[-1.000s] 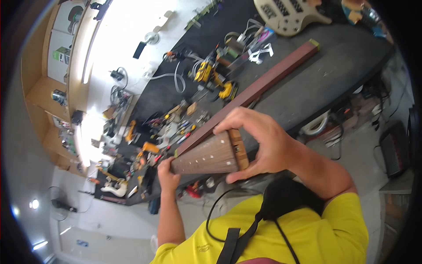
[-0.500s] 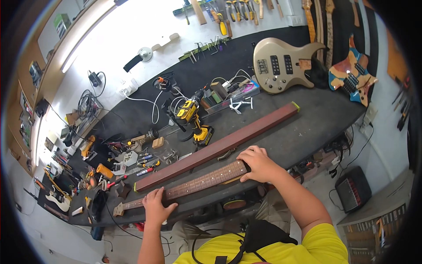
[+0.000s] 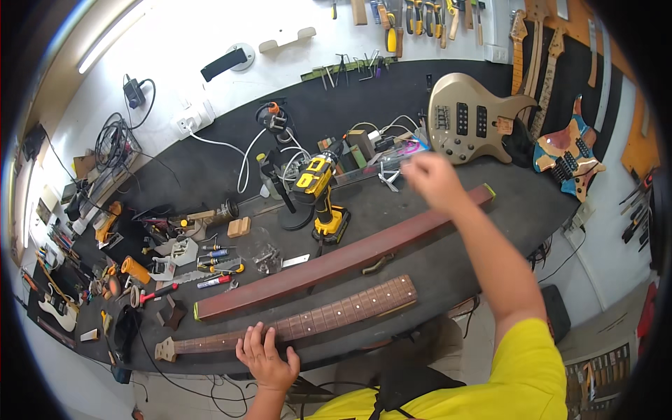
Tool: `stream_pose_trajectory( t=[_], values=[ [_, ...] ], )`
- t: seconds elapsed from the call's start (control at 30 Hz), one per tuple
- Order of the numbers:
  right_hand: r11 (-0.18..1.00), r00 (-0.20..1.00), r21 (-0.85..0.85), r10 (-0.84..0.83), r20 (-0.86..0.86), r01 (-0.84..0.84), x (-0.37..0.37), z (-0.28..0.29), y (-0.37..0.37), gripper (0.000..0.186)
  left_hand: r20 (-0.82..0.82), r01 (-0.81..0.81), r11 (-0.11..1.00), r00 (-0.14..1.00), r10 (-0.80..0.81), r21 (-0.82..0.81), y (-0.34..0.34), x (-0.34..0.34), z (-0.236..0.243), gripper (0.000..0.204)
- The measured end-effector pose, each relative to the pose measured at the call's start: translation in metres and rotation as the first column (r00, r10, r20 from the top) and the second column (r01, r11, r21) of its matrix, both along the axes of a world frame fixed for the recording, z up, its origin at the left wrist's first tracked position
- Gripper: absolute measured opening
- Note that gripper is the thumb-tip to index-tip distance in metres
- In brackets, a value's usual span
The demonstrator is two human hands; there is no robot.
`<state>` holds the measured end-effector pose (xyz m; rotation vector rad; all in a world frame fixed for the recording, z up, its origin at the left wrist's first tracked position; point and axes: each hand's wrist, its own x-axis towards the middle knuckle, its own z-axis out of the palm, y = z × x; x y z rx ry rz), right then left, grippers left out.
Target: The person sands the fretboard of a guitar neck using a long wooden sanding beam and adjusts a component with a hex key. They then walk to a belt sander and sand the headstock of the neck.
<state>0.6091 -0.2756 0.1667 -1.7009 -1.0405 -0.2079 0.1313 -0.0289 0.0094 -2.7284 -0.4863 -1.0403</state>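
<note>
A tube light point(image 3: 112, 36) is glowing by a white wall point(image 3: 175, 73) beyond the hands point(image 3: 269, 362); beneath them, a dark surface point(image 3: 446, 260) is curving above pale floor point(image 3: 178, 392).

Hands point(image 3: 269, 358): two. Fretted neck point(image 3: 337, 311) flat on the worktop point(image 3: 448, 269): one. Long red-brown beam point(image 3: 343, 254): one. Cordless drill point(image 3: 315, 180): one. Guitar bodies point(image 3: 483, 105), right end: two, one gold, one multicoloured. Upright necks point(image 3: 517, 59) by wall: three. White guitar point(image 3: 59, 313), far left: one.

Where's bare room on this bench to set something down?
The dark bench is bare right of the yellow drill, behind the red beam, and right of the wide end of the guitar neck. Its left side is crowded with tools.
</note>
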Motion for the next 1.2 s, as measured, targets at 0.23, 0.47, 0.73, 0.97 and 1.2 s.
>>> stream_pose_trajectory(
  t=[0.23,0.47,0.73,0.97,1.2],
  values=[
    [0.897,0.875,0.068,-0.406,-0.263,0.437,0.222,0.090,0.152,0.024,0.051,-0.036,0.999,0.998,0.037,-0.025,-0.001,0.003,-0.001,0.066],
    [0.639,0.648,-0.110,-0.755,0.100,0.761,0.286,0.115,0.202,0.039,0.012,-0.025,0.998,1.000,0.026,-0.051,0.001,-0.001,-0.003,0.062],
    [0.791,0.776,-0.051,-0.608,-0.168,0.609,0.293,0.113,0.204,0.030,0.037,-0.030,0.998,0.999,0.031,-0.050,0.000,0.002,0.000,0.058],
    [0.960,0.944,0.272,0.034,-0.327,0.059,0.098,0.037,0.055,0.020,0.048,-0.017,0.999,0.999,0.019,-0.040,0.000,0.006,-0.003,0.061],
    [0.987,0.983,-0.049,-0.157,-0.098,0.152,-0.120,-0.118,-0.092,0.008,0.014,0.142,0.970,0.990,-0.142,-0.199,-0.023,0.022,0.032,0.066]
  ],
)
